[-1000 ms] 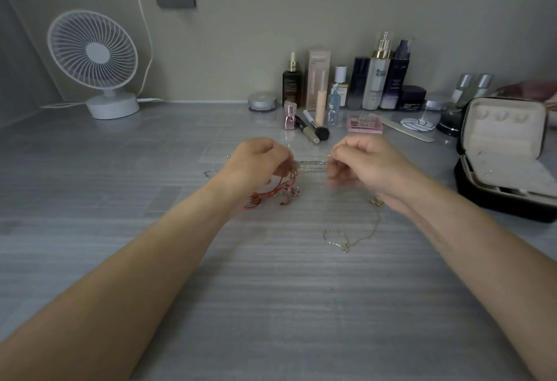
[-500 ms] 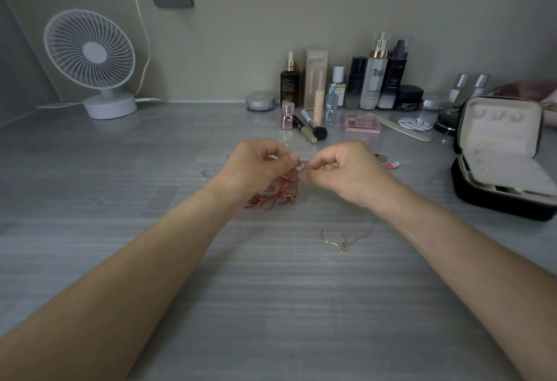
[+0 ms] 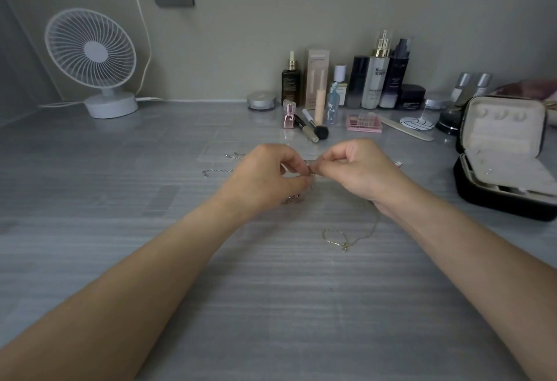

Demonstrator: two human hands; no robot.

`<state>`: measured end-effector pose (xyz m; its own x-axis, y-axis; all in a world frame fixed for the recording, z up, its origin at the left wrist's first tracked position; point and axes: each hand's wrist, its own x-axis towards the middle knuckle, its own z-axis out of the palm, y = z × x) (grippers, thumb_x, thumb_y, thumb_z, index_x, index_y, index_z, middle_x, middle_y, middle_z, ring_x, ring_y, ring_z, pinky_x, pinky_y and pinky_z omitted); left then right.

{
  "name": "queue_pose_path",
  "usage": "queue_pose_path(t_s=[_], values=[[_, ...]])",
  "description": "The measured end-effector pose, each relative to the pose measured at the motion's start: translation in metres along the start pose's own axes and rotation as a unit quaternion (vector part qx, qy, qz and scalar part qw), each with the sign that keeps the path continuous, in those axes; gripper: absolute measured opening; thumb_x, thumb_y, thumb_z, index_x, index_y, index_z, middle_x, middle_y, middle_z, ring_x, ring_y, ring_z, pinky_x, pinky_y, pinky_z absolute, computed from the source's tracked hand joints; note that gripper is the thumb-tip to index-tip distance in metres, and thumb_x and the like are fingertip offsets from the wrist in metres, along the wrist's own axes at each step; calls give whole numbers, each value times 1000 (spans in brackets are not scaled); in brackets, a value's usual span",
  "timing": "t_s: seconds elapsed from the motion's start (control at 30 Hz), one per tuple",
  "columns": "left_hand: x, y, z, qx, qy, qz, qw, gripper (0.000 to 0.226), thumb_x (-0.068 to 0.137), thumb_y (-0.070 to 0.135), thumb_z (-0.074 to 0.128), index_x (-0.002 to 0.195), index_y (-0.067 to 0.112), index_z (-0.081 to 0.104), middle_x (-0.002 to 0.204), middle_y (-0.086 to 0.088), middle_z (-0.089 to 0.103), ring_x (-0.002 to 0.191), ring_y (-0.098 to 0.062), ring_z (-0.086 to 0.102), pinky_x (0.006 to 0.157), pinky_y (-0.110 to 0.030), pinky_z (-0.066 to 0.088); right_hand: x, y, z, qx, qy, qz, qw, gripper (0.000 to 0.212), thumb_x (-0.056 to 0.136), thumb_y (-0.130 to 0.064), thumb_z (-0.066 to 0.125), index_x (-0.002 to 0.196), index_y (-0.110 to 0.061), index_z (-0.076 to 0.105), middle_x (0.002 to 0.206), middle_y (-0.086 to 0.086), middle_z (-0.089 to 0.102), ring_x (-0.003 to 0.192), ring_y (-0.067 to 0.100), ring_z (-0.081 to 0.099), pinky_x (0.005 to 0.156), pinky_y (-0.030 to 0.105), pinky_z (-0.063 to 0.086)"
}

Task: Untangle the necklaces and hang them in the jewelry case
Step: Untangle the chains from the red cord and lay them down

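Head view: left hand (image 3: 265, 175) and right hand (image 3: 358, 169) meet fingertip to fingertip mid-table, both pinching the silver necklace (image 3: 217, 171). Its chain trails left across the grey table (image 3: 120, 230). A small tangle (image 3: 292, 199) peeks out under the left hand. The gold necklace (image 3: 343, 237) lies loose beside the right wrist. The jewelry case (image 3: 500, 154) sits open at right, well apart.

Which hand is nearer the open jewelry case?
Right. The right hand, pinching the necklace chain, has the jewelry case off to its right; the left hand pinches the same chain farther left.
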<state>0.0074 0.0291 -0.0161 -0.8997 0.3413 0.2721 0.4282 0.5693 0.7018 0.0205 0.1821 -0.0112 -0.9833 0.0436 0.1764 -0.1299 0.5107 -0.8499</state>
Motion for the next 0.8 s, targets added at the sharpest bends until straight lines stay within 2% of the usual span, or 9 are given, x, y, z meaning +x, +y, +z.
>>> queue_pose_path(t_s=[0.1, 0.17, 0.23, 0.33, 0.4, 0.5, 0.6, 0.7, 0.8], values=[[0, -2, 2, 24, 29, 0, 999, 16, 74, 29, 71, 64, 33, 59, 73, 18, 57, 74, 0, 51, 60, -19, 38, -1, -1, 0, -15, -3, -3, 1000, 8, 79, -20, 68, 77, -12, 70, 77, 2, 68, 73, 8, 59, 65, 18, 43], [0, -2, 2, 31, 33, -2, 999, 16, 74, 27, 70, 63, 32, 59, 69, 19, 56, 71, 0, 51, 62, -21, 39, -2, -1, 0, -24, -9, -3, 1000, 10, 79, -22, 68, 77, -12, 70, 74, -2, 67, 70, 6, 57, 62, 14, 42], [-1, -1, 1, 29, 37, -1, 999, 16, 72, 22, 68, 62, 29, 58, 62, 18, 55, 64, -2, 51, 62, -24, 43, -2, -2, 0, -31, -7, -1, 1000, 13, 79, -25, 69, 78, -11, 70, 76, 3, 68, 69, 7, 56, 58, 13, 41], [-1, 1, 0, 31, 41, -5, 999, 14, 71, 16, 65, 64, 24, 57, 61, 14, 53, 57, -8, 52, 57, -25, 46, 0, -1, -2, -43, 10, 4, 999, 20, 81, -26, 66, 83, -7, 71, 87, 15, 71, 76, 16, 59, 60, 20, 39], [1, 1, -1, 28, 40, -9, 999, 12, 72, 14, 64, 67, 23, 57, 63, 13, 54, 54, -8, 51, 51, -24, 43, 0, -1, -4, -48, 20, 9, 999, 20, 82, -26, 64, 85, -7, 70, 93, 15, 71, 86, 24, 64, 60, 20, 39], [3, 0, -4, 20, 36, -18, 999, 15, 72, 14, 64, 65, 24, 56, 65, 12, 56, 58, -9, 53, 56, -26, 46, 1, 0, -7, -50, 22, 17, 998, 19, 83, -25, 63, 86, -7, 70, 98, 16, 70, 98, 27, 63, 71, 26, 46], [5, -1, -7, -47, 43, -47, 997, 14, 74, 12, 64, 65, 19, 56, 65, 3, 60, 58, -12, 53, 57, -26, 46, 1, 2, -9, -64, 16, 30, 997, 19, 83, -25, 62, 88, -7, 70, 99, 14, 70, 98, 24, 63, 86, 31, 48], [7, 0, -9, -128, 59, -83, 987, 14, 79, 10, 57, 67, 17, 55, 76, -4, 66, 67, -12, 56, 57, -19, 41, 2, 4, -10, -74, 1, 37, 997, 18, 83, -25, 62, 87, -10, 71, 98, 10, 71, 97, 21, 63, 86, 31, 48], [9, 0, -10, -233, 54, -119, 964, 14, 84, 9, 52, 71, 15, 54, 74, -1, 68, 68, -12, 58, 61, -19, 42, 0, 3, -9, -69, -18, 37, 997, 18, 83, -28, 63, 89, -12, 71, 96, 5, 70, 96, 18, 63, 83, 29, 46]])
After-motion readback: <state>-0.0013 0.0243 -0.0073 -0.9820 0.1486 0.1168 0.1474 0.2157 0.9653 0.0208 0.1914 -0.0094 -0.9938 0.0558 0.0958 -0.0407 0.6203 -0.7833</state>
